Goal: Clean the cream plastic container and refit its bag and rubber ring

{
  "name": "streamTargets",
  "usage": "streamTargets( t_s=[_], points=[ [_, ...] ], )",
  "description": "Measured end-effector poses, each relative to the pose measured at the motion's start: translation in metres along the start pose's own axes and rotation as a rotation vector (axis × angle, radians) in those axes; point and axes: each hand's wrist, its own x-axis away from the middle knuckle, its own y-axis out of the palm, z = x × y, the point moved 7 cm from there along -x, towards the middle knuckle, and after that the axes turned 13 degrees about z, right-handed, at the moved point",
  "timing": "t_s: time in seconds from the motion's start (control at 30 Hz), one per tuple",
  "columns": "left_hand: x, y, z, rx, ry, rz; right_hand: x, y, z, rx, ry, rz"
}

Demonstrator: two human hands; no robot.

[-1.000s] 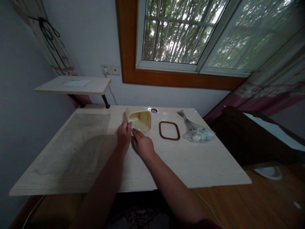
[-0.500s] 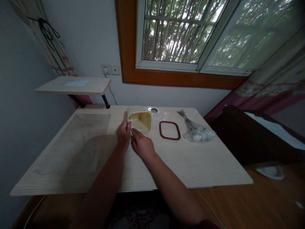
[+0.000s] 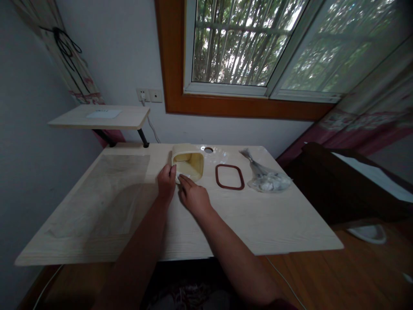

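Container tipped at frame centre.
Its lower rim is grasped by the left hand; the right hand, unclenched, is rested alongside.

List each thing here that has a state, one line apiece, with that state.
Box: tipped up, opening toward the camera, no lid.
Left hand: grips the box's near left corner.
Right hand: fingers out flat, tips at the box's near edge.
Ring: flat on the desk, apart from the box.
Bag: knotted shut, lying on the desk.
Socket: plug in.
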Motion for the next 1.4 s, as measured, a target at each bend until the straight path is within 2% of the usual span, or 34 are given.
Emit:
streamTargets(
  t_s=[0.17,0.37,0.43,0.63,0.83,0.9,1.1,1.3,1.4],
  points=[
    [0.001,0.002,-0.001,0.02,-0.034,-0.009,-0.003,-0.007,0.026,0.114,0.113,0.016],
    [0.003,0.006,-0.002,0.013,-0.028,-0.022,0.0,0.003,0.0,0.011,-0.005,-0.008],
    [0.003,0.005,-0.002,0.01,-0.038,-0.019,0.0,0.003,0.0,-0.001,-0.002,-0.009],
    [0.003,0.005,-0.002,0.042,-0.054,-0.031,-0.004,-0.007,0.028,0.118,0.139,0.015],
    [0.003,0.005,-0.003,0.037,-0.047,-0.035,0.0,0.002,0.001,0.041,-0.002,-0.003],
    [0.002,0.004,-0.003,0.044,-0.051,-0.024,-0.001,0.001,0.002,0.044,-0.001,0.0],
    [0.003,0.004,-0.001,0.052,-0.057,-0.03,-0.004,-0.007,0.029,0.137,0.131,0.007],
    [0.002,0.003,-0.001,0.073,-0.059,-0.022,0.0,0.003,0.001,0.047,-0.006,-0.035],
    [0.002,0.004,-0.003,0.101,-0.058,-0.021,0.0,0.001,0.005,0.076,0.018,-0.042]
  ],
)
